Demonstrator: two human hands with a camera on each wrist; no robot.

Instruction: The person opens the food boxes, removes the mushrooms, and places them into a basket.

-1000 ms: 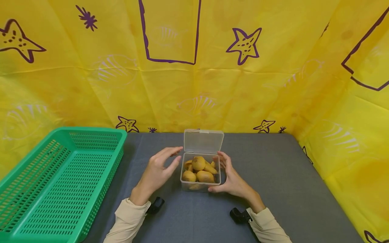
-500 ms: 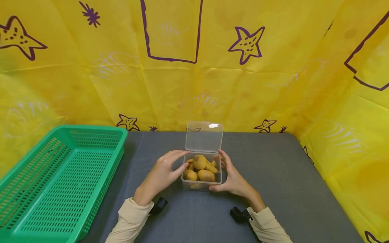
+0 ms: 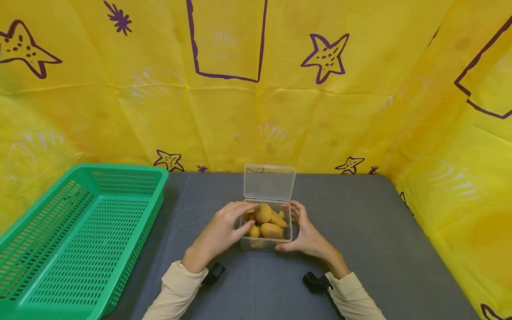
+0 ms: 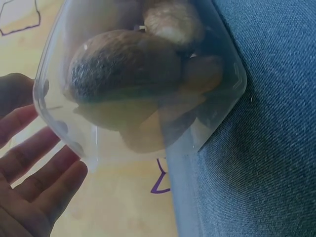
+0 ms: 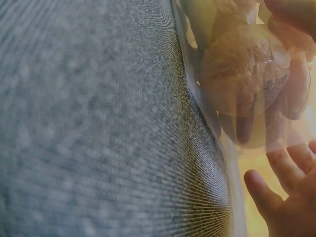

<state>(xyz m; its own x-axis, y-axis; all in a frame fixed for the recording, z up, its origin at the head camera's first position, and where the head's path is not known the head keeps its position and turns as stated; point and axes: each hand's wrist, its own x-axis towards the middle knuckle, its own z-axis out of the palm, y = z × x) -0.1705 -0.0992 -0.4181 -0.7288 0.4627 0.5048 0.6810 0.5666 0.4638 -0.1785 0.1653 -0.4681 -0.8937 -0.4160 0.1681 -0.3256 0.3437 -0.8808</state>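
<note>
A lidded clear plastic box (image 3: 266, 243) stands on the grey cloth, its lid (image 3: 270, 183) raised at the back. Several yellow-brown, mushroom-like pieces (image 3: 272, 231) fill it; one in the left wrist view (image 4: 123, 64) has a dark rough patch. My right hand (image 3: 310, 240) holds the box's right side, thumb at the front corner and fingers at the back. In the right wrist view, fingers (image 5: 284, 170) show partly through the plastic. My left hand (image 3: 220, 229) reaches over the left rim, thumb and forefinger spread above the pieces; whether it touches one is hidden.
A large green perforated basket (image 3: 102, 293) lies on the left of the grey table (image 3: 360, 249). Behind and to the right hangs a yellow patterned cloth (image 3: 224, 120). Black wrist cameras (image 3: 316, 282) sit under both cuffs.
My left hand has moved right, from beside the box to over its left rim. The lid has swung slightly back and then forward. My right hand has stayed on the box.
</note>
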